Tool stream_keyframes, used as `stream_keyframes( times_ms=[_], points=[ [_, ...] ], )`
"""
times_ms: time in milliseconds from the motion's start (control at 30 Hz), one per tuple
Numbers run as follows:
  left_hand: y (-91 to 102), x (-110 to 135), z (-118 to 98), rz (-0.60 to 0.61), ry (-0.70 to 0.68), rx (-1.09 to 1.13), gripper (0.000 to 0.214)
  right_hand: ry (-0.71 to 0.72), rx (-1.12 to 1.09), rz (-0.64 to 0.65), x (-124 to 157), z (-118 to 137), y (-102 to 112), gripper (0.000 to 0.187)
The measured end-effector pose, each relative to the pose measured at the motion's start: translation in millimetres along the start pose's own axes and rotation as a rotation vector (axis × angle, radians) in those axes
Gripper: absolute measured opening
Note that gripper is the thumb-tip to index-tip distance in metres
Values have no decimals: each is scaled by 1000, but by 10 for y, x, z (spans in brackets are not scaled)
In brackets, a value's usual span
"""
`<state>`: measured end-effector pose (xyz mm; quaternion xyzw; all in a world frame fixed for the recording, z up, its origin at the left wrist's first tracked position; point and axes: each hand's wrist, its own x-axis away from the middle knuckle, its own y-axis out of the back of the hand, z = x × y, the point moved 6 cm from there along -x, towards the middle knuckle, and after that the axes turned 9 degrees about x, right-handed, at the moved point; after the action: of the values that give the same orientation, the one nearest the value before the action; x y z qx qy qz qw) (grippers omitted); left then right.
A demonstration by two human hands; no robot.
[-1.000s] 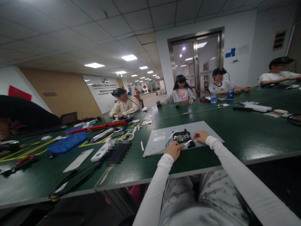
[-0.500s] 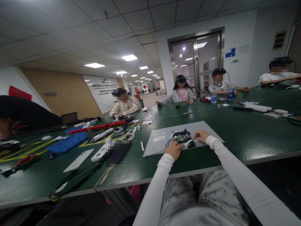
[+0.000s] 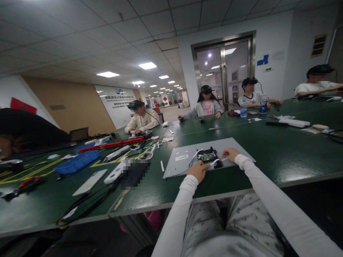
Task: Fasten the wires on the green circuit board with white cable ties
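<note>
A grey metal panel lies flat on the green table in front of me. A small green circuit board in a black frame is mounted on it, with white ribbon cables beside it. My left hand rests on the panel's near edge, fingers curled against the board's left side. My right hand is at the board's right side, fingers pinched together around something small I cannot make out.
To the left lie a blue tray, a silver phone, white devices, scissors, black cables and a red strip. Several other people sit around the table. Water bottles stand at the far side.
</note>
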<state>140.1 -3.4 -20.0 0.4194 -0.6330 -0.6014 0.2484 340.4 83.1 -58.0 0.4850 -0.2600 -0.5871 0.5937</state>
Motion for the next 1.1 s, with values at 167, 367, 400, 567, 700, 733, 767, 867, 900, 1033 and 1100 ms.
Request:
stream_keyframes(
  times_ms=[167, 367, 400, 567, 700, 733, 767, 867, 900, 1033, 1100],
  points=[
    [17, 6, -24, -5, -7, -18, 38, -68, 53, -69, -10, -50, 62, 27],
    [36, 16, -40, 2, 25, -24, 38, -119, -23, -207, -3, -29, 197, 14],
    [39, 12, -44, -7, 21, -23, 38, -116, -32, -214, 0, -19, 204, 14],
    [65, -64, -115, -114, -38, -13, 37, -95, -33, -204, 8, 22, 193, 14],
    [21, -165, -233, -145, -113, -27, 34, -87, 2, -192, 16, 49, 185, 18],
    [5, -186, -254, -147, -123, -33, 34, -84, 19, -186, 18, 58, 182, 19],
    [-8, -203, -269, -149, -130, -38, 33, -79, 38, -180, 20, 68, 178, 21],
    [-32, -229, -282, -156, -136, -43, 33, -45, 96, -167, 28, 112, 166, 26],
    [-37, -232, -280, -154, -137, -42, 33, -29, 115, -163, 31, 128, 161, 28],
    [-47, -233, -275, -135, -139, -33, 34, -2, 166, -129, 40, 168, 140, 36],
    [-46, -236, -278, -133, -138, -29, 34, -3, 178, -109, 44, 179, 130, 40]
  ],
)
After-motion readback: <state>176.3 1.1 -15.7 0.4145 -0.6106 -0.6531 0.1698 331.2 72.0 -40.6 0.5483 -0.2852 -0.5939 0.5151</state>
